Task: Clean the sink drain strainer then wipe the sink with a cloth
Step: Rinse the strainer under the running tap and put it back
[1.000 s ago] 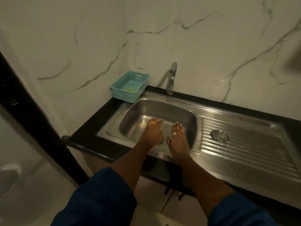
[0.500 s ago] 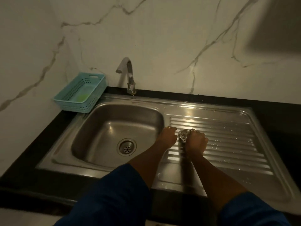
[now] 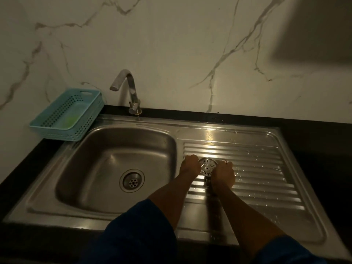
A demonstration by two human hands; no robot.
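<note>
White marble-veined wall (image 3: 171,44) is seen behind a black worktop (image 3: 314,134), into which a steel sink (image 3: 47,187) is set. A pale blue perforated basket (image 3: 57,130) is stood at the back left corner, against the wall. Something green (image 3: 69,121) is seen on its bottom, too blurred to be named. A drain (image 3: 132,181) is seen in the floor of the basin, and a tap (image 3: 131,90) is mounted behind it. The strainer (image 3: 207,166) is held at the ribbed drainboard (image 3: 257,168), just right of the basin. It is gripped on its left edge by the curled fingers of the left hand (image 3: 190,165) and on its right edge by those of the right hand (image 3: 223,175). Whether it is rested on the ribs cannot be told. Water drops are scattered over the drainboard.
</note>
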